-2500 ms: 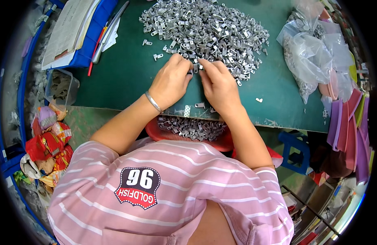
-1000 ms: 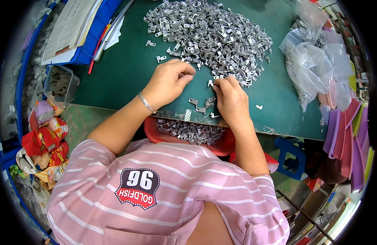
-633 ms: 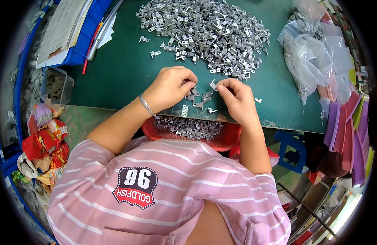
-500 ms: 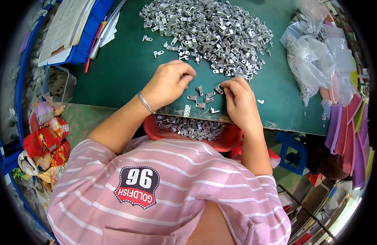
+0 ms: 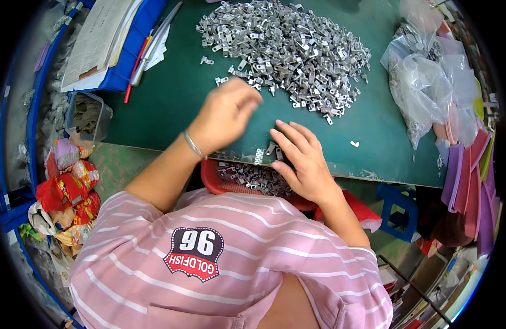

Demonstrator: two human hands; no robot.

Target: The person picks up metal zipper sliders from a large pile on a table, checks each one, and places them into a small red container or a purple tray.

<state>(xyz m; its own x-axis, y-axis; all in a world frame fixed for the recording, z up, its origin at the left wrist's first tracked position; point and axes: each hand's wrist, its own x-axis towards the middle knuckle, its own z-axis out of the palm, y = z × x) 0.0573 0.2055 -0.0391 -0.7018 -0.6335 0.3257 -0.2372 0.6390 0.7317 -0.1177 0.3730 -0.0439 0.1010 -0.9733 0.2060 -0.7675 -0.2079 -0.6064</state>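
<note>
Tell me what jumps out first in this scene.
A big heap of small metal clips fills the far middle of the green table. Nearer, the left hand is raised over the table while the right hand lies at the edge above a red tray of clips. Clear bags sit at right.

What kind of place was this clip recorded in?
Most likely a small workshop or factory bench for hand sorting. A big heap of small metal parts lies on a green table, a red tray at its edge holds more, and clear plastic bags sit to the right.
</note>
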